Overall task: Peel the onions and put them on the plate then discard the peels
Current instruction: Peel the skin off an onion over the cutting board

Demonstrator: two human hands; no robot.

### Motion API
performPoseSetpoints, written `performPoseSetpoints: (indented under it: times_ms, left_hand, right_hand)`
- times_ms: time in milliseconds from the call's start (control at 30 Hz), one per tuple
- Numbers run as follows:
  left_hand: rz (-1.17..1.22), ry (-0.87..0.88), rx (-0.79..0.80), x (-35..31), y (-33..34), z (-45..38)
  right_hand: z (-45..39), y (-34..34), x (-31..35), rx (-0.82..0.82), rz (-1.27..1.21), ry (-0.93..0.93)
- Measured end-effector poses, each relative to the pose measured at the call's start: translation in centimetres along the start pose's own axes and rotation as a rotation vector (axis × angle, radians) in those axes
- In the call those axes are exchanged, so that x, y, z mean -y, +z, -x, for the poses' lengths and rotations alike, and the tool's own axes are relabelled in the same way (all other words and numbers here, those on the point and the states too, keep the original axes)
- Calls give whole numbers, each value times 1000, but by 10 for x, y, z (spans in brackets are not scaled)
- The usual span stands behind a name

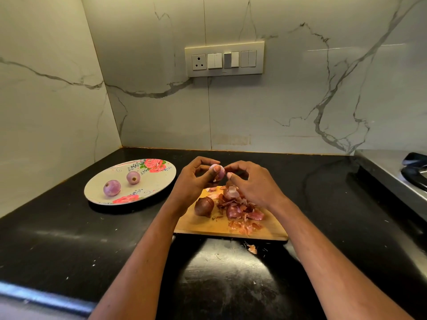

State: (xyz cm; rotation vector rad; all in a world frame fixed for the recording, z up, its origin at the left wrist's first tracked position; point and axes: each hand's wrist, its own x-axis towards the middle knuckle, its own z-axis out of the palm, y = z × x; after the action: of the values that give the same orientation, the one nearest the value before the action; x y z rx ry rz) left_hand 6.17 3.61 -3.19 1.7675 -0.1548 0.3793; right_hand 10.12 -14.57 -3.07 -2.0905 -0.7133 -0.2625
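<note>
A black stone countertop (69,239) fills the lower part of the view, backed by white marble-patterned walls (277,100) that meet in a corner at the left. A cream switch panel (224,58) with one socket and several rocker switches is mounted on the back wall. At the far right edge sits part of a steel stove (392,172).

On the counter to the left lies a round pale plate (159,176) painted with pink roses. Two peeled purple onions rest on it, well apart from each other: one nearer the front left (112,188), one further back (133,177).

Just right of the plate is a wooden cutting board (208,225). An unpeeled brown onion (204,206) sits on its left part. Beside it, a heap of reddish-brown onion peels (238,209) covers the middle of the board. One small peel scrap (252,249) lies on the counter just in front of the board.

Two bare forearms reach in from the bottom. Above the far end of the board, the left hand (194,183) holds a mostly peeled pale-purple onion (217,171), fingers and thumb curled around it. The right hand (251,183) has its curled fingertips pinching at the onion's right side; whether a strip of skin is caught between them cannot be told.
</note>
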Motion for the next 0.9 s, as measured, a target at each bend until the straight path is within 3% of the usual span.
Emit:
performPoseSetpoints:
  times_ms: [333, 900]
  left_hand:
    - [49, -28, 18, 4, 1, -2]
    - [0, -45, -48, 4, 5, -2]
  right_hand:
    - [2, 1, 0, -89, -279, -14]
    - [5, 6, 1, -150, -26, -141]
